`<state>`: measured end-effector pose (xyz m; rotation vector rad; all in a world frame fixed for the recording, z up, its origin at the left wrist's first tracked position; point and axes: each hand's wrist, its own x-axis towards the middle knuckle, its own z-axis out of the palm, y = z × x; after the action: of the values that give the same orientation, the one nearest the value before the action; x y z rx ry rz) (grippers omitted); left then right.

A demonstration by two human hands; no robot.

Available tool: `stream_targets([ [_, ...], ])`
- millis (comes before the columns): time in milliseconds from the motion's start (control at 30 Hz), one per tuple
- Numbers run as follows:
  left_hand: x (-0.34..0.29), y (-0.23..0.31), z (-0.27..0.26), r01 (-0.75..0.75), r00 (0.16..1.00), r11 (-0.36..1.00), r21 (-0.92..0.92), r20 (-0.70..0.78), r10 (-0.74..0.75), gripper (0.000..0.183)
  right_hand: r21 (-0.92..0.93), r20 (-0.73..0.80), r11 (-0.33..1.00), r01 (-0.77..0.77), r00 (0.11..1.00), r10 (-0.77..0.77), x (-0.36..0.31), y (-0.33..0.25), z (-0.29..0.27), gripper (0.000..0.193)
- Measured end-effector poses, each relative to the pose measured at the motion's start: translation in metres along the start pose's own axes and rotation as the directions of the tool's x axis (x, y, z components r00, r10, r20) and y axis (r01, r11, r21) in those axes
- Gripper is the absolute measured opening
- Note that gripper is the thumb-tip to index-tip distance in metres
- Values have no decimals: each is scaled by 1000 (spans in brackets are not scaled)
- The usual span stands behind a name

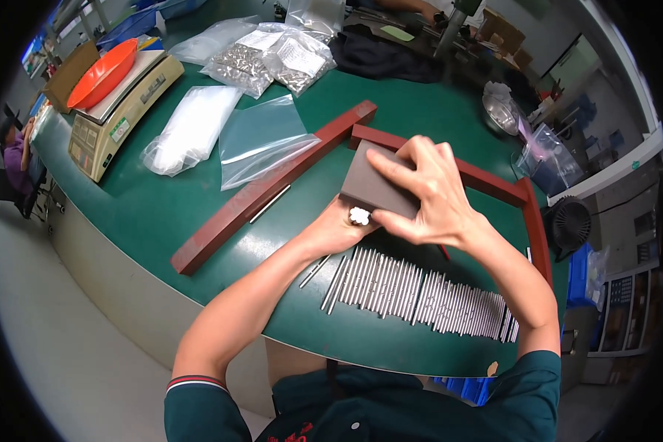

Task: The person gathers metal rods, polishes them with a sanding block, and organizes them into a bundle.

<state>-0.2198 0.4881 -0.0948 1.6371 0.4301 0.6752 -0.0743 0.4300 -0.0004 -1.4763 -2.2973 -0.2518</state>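
My right hand [438,195] grips a flat grey-brown block [376,177] by its edges, thumb and fingers spread across it. Right beside the block's near edge, my left hand [337,230] is closed round a small bundle of metal rods [359,215], whose bright ends show above the fist. The block partly covers the left fingers, and whether it touches the rods I cannot tell. Nearer to me, a long row of thin silver rods [412,291] lies side by side on the green table [309,324]. A single loose rod [314,272] rests left of that row.
Dark red bars [272,188] border the work area, with one rod [270,204] beside the left bar. Beyond lie clear plastic bags [261,140] and bags of metal parts [239,65]. A scale [118,121] bears an orange tray [103,74]. A black fan [569,221] stands at right.
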Motion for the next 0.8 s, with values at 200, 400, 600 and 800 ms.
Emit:
stream_targets([
  [200,6,10,-8,266,942,947,178,160,-294,35,-55,-104,986,-155,983,149,2,10,-10,61],
  [400,4,5,-4,254,963,967,12,87,-254,34,9,-57,986,-166,984,166,-1,13,13,62],
  [600,4,8,-1,210,975,974,84,63,-215,29,-17,-60,989,-146,988,145,3,2,7,60],
  [800,-1,-15,3,-30,995,999,-38,-100,26,36,-13,-28,996,-92,995,91,9,-16,7,62],
])
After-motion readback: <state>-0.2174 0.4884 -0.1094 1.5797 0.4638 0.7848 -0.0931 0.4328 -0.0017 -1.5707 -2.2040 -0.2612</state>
